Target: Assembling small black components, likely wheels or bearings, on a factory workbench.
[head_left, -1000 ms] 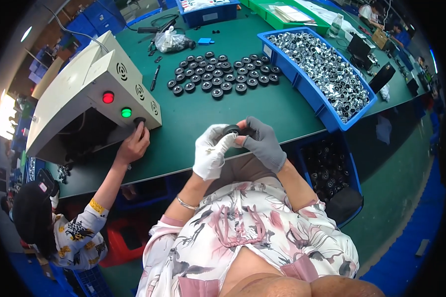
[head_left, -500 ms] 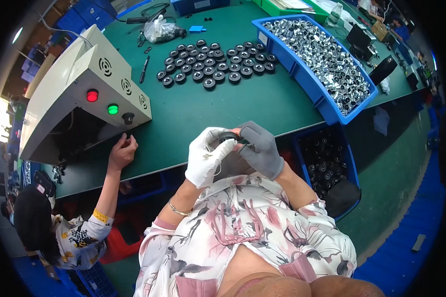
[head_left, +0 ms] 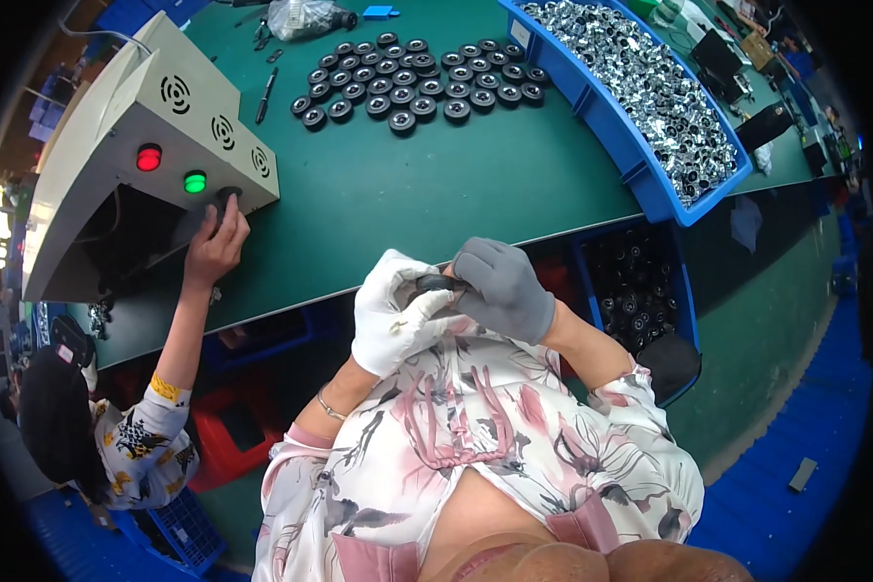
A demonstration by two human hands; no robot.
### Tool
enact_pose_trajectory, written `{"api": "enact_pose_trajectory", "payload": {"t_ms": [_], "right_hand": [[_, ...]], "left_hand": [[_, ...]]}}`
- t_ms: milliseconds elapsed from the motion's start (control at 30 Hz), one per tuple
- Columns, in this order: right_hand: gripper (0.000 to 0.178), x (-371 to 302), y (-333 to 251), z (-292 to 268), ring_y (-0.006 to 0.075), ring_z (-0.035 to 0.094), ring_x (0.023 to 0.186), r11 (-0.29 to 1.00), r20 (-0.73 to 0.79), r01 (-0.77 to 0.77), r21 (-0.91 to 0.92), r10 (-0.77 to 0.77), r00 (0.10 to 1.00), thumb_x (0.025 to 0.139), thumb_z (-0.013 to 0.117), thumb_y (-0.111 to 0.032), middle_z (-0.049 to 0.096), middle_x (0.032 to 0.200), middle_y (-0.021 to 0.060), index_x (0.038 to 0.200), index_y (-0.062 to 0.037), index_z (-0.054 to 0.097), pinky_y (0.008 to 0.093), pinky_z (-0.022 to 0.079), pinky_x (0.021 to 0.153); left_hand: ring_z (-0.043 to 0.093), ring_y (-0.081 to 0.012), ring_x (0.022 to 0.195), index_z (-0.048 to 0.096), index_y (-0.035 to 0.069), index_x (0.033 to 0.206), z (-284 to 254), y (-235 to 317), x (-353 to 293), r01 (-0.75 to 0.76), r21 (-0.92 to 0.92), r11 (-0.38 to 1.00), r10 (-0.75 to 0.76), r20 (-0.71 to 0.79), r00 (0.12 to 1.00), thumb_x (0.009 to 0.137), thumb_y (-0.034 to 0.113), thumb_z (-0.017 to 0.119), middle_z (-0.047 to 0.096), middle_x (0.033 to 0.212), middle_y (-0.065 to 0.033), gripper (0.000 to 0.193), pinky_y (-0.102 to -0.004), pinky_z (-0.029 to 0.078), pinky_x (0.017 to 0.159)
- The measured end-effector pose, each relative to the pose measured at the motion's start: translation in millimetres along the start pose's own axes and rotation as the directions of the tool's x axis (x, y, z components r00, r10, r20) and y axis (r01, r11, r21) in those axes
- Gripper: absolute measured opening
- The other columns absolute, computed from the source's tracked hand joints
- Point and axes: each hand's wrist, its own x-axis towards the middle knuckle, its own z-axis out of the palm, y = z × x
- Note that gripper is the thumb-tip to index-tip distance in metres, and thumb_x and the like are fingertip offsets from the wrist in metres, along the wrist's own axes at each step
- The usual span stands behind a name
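A small black wheel (head_left: 435, 283) is held in front of my chest, just off the table's near edge. My left hand (head_left: 391, 315), in a white glove, is closed round it with thumb and fingers. From the other side my right hand (head_left: 504, 291), in a grey glove, has its fingers curled and pressed at the wheel's right edge. The gloves cover part of the wheel. Beyond my hands, several similar black wheels with metal centres (head_left: 402, 122) lie in loose rows on the green table (head_left: 378, 199).
At right stands a blue bin (head_left: 640, 184) of shiny metal parts, with a lower bin of dark wheels (head_left: 635, 291) beneath. A cream machine (head_left: 179, 116) with red and green lights stands left; a co-worker's hand (head_left: 213, 247) touches its knob. A pen (head_left: 267, 95) lies near it.
My gloved hands keep hold of the wheel, and the right one has turned and closed more over its edge. The co-worker's hand has risen to the machine's knob. The view has shifted slightly.
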Motion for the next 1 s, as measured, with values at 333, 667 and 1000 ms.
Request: {"api": "enact_pose_trajectory", "payload": {"t_ms": [333, 667, 1000], "right_hand": [[0.020, -29.1, -16.8, 18.1, 0.0312, 0.060, 0.064, 0.932, 0.099, -0.319, 0.173, 0.306, 0.947, 0.075, 0.073, -0.007, 0.056, 0.076, 0.0155, 0.085, 0.0002, 0.057, 0.0360, 0.045, 0.057], [0.026, -56.6, -13.5, 31.1, 0.0200, 0.063, 0.077, 0.657, 0.171, -0.628, 0.416, 0.622, 0.764, 0.080, 0.073, -0.009, 0.063, 0.089, 0.0139, 0.099, 0.0044, 0.061, 0.0314, 0.050, 0.069], [0.024, -58.7, -22.3, 19.4, 0.0369, 0.061, 0.080, 0.850, 0.195, -0.505, 0.149, 0.475, 0.858, 0.081, 0.071, -0.013, 0.060, 0.085, 0.0189, 0.095, 0.0031, 0.060, 0.0416, 0.048, 0.068]], "left_hand": [[0.057, -0.0104, 0.078, 0.059, -0.002, 0.099, 10.2, -31.8, -27.1, -0.014, 0.248, 0.969, 0.063, -0.192, 0.979, 0.085, -0.007, 0.072, 0.054, 0.094, -0.0058, 0.020, -0.0246, 0.049, 0.071], [0.061, -0.0091, 0.077, 0.060, -0.003, 0.105, 12.2, -43.6, -31.1, 0.145, 0.122, 0.982, -0.124, -0.164, 0.979, 0.090, -0.001, 0.069, 0.062, 0.093, -0.0056, 0.017, -0.0242, 0.052, 0.070], [0.064, -0.0095, 0.082, 0.060, -0.002, 0.108, 3.6, -34.8, -27.5, 0.319, 0.315, 0.894, -0.320, -0.048, 0.946, 0.088, 0.002, 0.073, 0.065, 0.092, -0.0062, 0.025, -0.0240, 0.054, 0.075]]}}
